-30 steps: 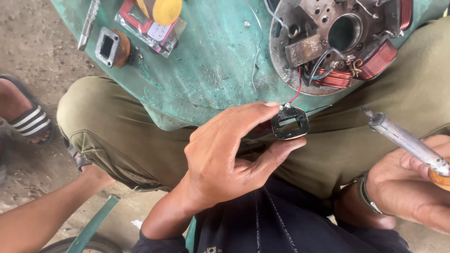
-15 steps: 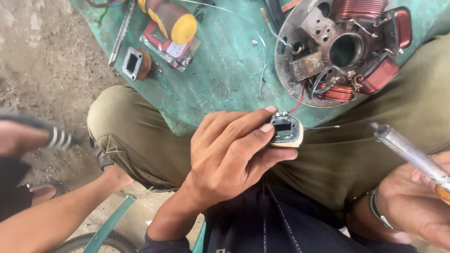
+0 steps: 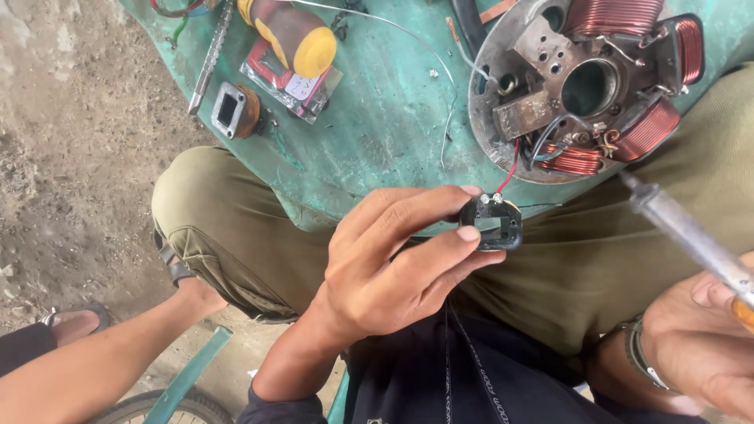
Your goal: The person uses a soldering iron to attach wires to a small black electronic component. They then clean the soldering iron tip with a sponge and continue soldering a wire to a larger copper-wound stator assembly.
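Note:
My left hand [image 3: 393, 263] pinches a small black rectangular coil piece [image 3: 492, 223] between thumb and fingers, over my lap. Two shiny solder spots sit on its top edge, and a red wire [image 3: 509, 171] runs from it up to a round metal stator plate [image 3: 585, 82] with several copper windings. My right hand [image 3: 703, 345], at the lower right, grips a soldering iron [image 3: 683, 232] whose metal shaft points up and left, its tip a short way right of the black piece and not touching it.
A worn green metal surface [image 3: 385, 118] rests on my knees. On it lie a yellow-capped tool [image 3: 294, 31], a packet with red parts [image 3: 287, 78], a small orange-wound coil [image 3: 233, 110] and a metal rod [image 3: 210, 55]. Another person's forearm [image 3: 110, 361] reaches in at lower left.
The view has shifted, so everything sits further right and lower in frame. My left hand keeps its hold on the black piece. The soldering iron stays to its right.

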